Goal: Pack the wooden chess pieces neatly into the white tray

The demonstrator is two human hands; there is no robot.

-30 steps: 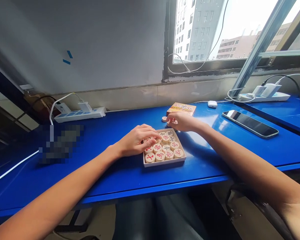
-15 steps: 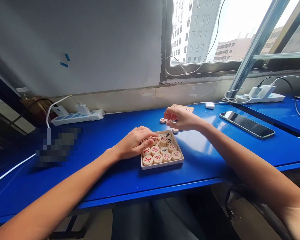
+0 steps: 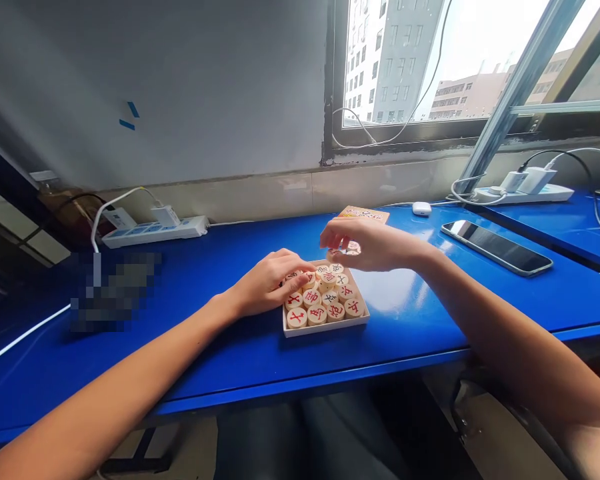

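Observation:
A shallow white box (image 3: 325, 328) of round wooden chess pieces (image 3: 325, 305) with red and black characters sits on the blue table (image 3: 230, 333). My left hand (image 3: 267, 283) rests on the box's left side, fingers touching the pieces there. Over the box's far edge my right hand (image 3: 367, 243) hovers, its fingers pinched on a few chess pieces (image 3: 350, 249). The box's orange lid (image 3: 365, 214) lies just behind my right hand.
A phone (image 3: 495, 247) lies face up at the right, with a small white earbud case (image 3: 421, 208) behind it. White power strips (image 3: 155, 231) with chargers and cables line the wall at left and right. The window sill runs behind.
My right hand lifted pieces from the table behind the box and carried them left over the box's far edge. My left hand stayed on the pieces.

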